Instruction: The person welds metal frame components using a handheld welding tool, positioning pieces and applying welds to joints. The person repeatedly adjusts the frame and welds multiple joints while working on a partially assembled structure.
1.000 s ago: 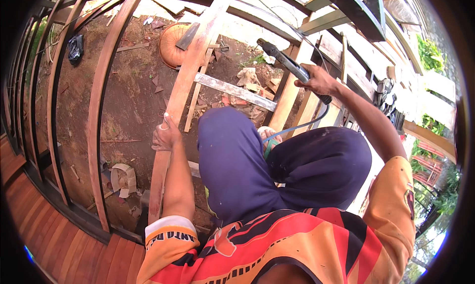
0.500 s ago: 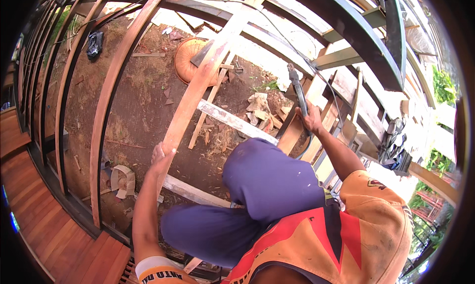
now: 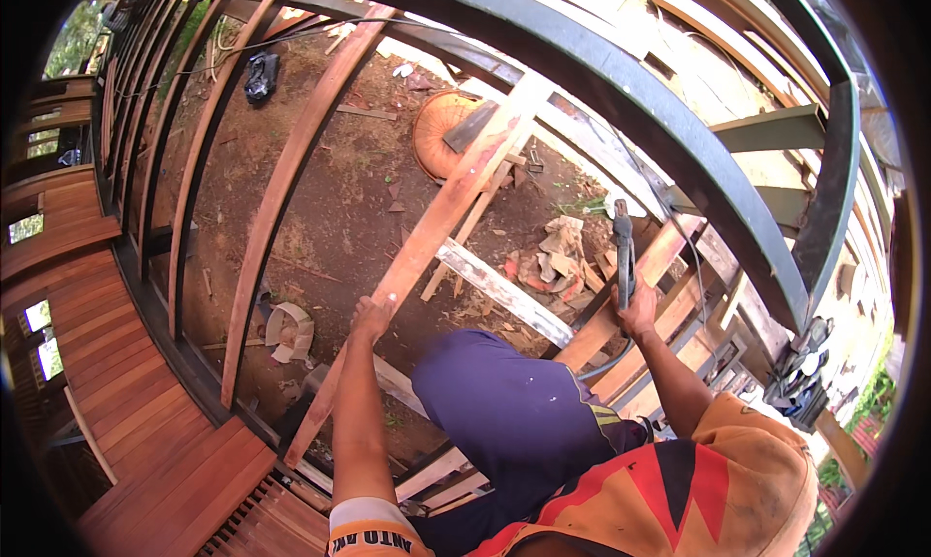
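Observation:
My left hand [image 3: 373, 317] is closed on the edge of a long reddish wooden beam [image 3: 441, 218] that runs diagonally across the frame. The fingers wrapped under the beam are partly hidden. My right hand [image 3: 637, 312] grips what looks like a welding electrode holder [image 3: 624, 247] by its dark handle. Its narrow grey jaws point away from me, and a cable [image 3: 609, 365] trails below the hand. Just beyond my bent knee, a white-smeared crossbar [image 3: 509, 293] meets the diagonal beam.
A curved black metal beam [image 3: 582, 58] arches over the far right. Parallel joists [image 3: 296, 174] stand at left beside a reddish plank deck [image 3: 126, 339]. Down on the dirt lie an orange round cushion-like object [image 3: 441, 130], crumpled brown paper [image 3: 553, 256] and a black bag [image 3: 261, 77].
The view has swung, so the frame and ground appear further right and lower. The electrode holder now points more straight ahead. My left hand remains on the wooden beam.

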